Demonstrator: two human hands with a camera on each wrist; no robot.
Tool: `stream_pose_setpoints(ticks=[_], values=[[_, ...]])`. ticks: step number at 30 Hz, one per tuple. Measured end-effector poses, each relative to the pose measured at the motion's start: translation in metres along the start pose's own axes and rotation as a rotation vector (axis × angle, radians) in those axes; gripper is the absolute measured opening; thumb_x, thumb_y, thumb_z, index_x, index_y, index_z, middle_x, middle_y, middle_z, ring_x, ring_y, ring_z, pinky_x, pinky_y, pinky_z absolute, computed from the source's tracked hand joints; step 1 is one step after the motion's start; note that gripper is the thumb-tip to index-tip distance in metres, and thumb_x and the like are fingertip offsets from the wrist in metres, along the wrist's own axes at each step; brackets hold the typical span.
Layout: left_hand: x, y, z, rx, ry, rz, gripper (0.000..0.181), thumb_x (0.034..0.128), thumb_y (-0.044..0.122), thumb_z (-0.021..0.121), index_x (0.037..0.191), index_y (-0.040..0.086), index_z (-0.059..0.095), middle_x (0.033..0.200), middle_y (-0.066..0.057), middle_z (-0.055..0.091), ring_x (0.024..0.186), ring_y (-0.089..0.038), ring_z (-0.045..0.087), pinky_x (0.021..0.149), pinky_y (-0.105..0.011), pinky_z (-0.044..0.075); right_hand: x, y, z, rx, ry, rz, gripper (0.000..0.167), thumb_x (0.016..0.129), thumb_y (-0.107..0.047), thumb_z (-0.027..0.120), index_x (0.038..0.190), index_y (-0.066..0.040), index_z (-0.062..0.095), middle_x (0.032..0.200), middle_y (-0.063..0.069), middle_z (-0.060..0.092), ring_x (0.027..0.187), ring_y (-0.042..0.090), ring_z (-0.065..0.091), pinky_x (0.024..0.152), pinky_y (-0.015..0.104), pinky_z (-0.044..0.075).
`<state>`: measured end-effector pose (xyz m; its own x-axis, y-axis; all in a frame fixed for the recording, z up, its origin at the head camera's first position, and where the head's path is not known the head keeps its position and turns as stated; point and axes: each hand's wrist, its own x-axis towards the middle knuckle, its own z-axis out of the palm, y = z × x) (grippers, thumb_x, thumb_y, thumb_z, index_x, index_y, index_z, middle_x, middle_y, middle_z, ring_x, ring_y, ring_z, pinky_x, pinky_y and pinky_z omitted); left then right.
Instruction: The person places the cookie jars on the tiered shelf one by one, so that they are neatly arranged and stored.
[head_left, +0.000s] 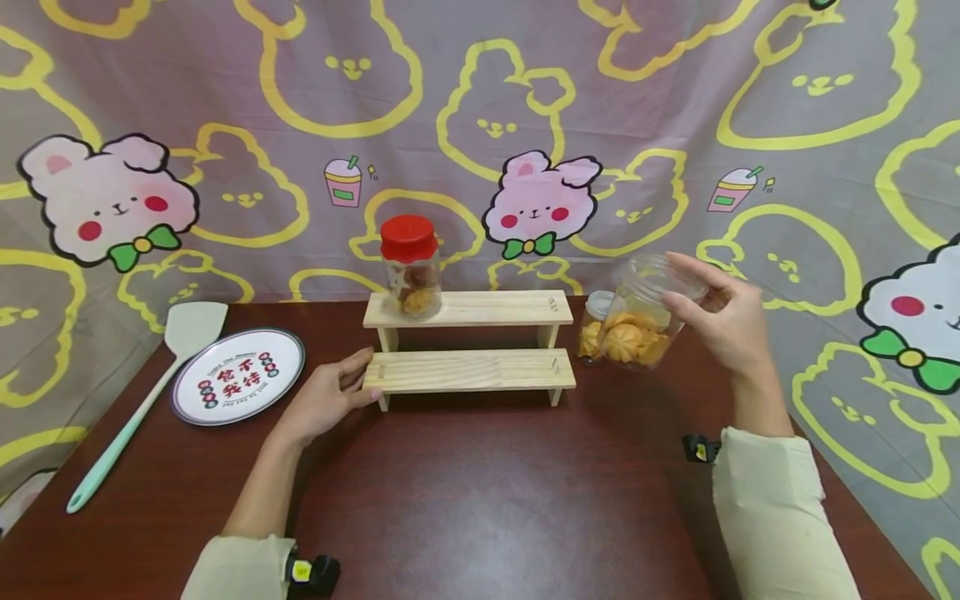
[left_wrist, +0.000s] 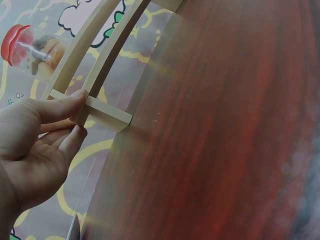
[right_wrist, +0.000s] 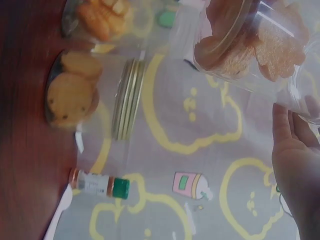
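At the wooden stand (head_left: 487, 309), I count one red-lidded jar (head_left: 411, 268) shelved on top — the left hand (head_left: 328, 400) pinches the lower tier (head_left: 468, 371); the right hand (head_left: 717, 312) grips a cookie jar (head_left: 636, 327) alongside, not yet placed.

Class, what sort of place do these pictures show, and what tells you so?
Probably a staged tabletop set rather than a working kitchen: a cartoon-rabbit backdrop hangs behind the brown table, where a two-tier wooden rack bears a red-lidded cookie jar.
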<state>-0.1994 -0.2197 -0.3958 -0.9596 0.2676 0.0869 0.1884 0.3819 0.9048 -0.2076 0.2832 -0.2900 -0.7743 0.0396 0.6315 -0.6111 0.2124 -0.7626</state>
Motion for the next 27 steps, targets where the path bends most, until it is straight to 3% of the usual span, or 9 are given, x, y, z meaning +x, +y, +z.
stream_pose_setpoints(ticks=[5,8,13,19,27], values=[[0.0,0.0,0.0,-0.009,0.001,-0.001,0.071,0.0933,0.002,0.072,0.151,-0.013,0.034,0.16,-0.027,0.029,0.141,-0.034,0.037,0.105,-0.021,0.044,0.004,-0.003,0.011,0.002,-0.049,-0.022,0.045,0.082,0.009,0.074,0.126,0.008,0.067,0.116,0.003,0.074,0.08,0.006,0.067,0.055,0.012,0.05],[0.0,0.0,0.0,-0.013,-0.001,0.001,0.071,0.0935,0.002,0.072,0.151,-0.014,0.033,0.16,-0.027,0.029,0.141,-0.034,0.037,0.105,-0.021,0.043,0.005,-0.004,0.017,-0.051,-0.07,-0.045,0.046,0.083,0.005,0.076,0.128,0.006,0.067,0.117,0.0,0.072,0.083,0.006,0.066,0.055,0.012,0.049],[-0.001,0.001,0.001,-0.029,-0.006,0.006,0.071,0.0939,0.003,0.072,0.15,-0.015,0.032,0.159,-0.029,0.027,0.142,-0.036,0.035,0.106,-0.021,0.042,0.008,-0.007,0.028,0.017,-0.084,-0.044,0.047,0.082,0.005,0.077,0.128,0.004,0.068,0.122,0.003,0.071,0.101,0.011,0.068,0.067,0.012,0.054],[-0.001,0.002,0.001,-0.056,-0.006,-0.01,0.071,0.0939,0.002,0.071,0.151,-0.014,0.031,0.16,-0.028,0.027,0.142,-0.035,0.036,0.105,-0.018,0.043,0.013,-0.01,0.042,-0.036,-0.064,-0.03,0.048,0.081,0.004,0.078,0.128,0.001,0.07,0.124,0.01,0.069,0.088,0.01,0.064,0.063,0.013,0.051],[-0.002,0.001,-0.001,-0.153,-0.009,-0.037,0.072,0.0934,-0.002,0.07,0.152,-0.014,0.03,0.161,-0.026,0.026,0.143,-0.033,0.033,0.105,-0.017,0.042,0.018,-0.01,0.062,-0.053,-0.063,-0.011,0.053,0.08,0.004,0.081,0.131,0.002,0.067,0.13,0.015,0.065,0.113,0.014,0.063,0.092,0.017,0.054]])
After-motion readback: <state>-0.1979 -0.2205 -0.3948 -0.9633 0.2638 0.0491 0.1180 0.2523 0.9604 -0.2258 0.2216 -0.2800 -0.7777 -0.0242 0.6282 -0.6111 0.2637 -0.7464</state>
